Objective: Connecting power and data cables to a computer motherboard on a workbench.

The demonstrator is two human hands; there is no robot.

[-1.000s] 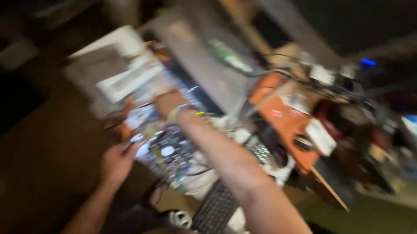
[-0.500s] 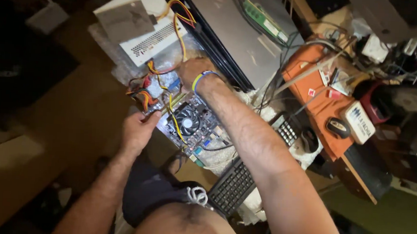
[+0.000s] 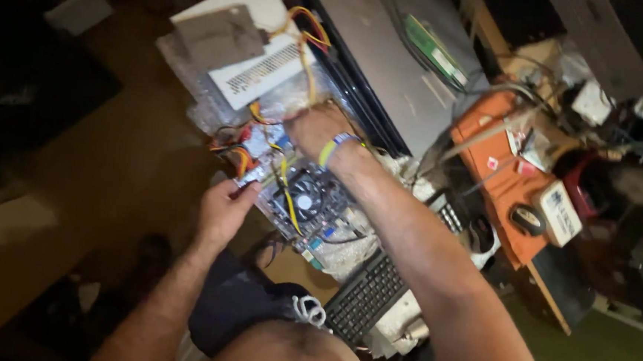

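A computer motherboard [image 3: 316,206] with a round fan lies on crinkled plastic wrap on the floor. My left hand [image 3: 223,208] grips its near left edge, fingers closed on the board. My right hand [image 3: 313,128], with a blue and yellow wristband, is closed around a bundle of yellow, red and black wires [image 3: 298,75] just beyond the board. These wires run up to a white power supply box [image 3: 258,65] lying behind it. What the right fingers pinch exactly is hidden.
A grey flat computer case [image 3: 395,66] lies to the right of the power supply. A black keyboard [image 3: 366,298] sits near my knee. An orange box [image 3: 504,177] with small gadgets and tangled cables crowds the right side. Brown floor lies to the left.
The view has steadied and drawn closer. My right hand has shifted slightly up along the wires; my left hand stays on the board's edge.
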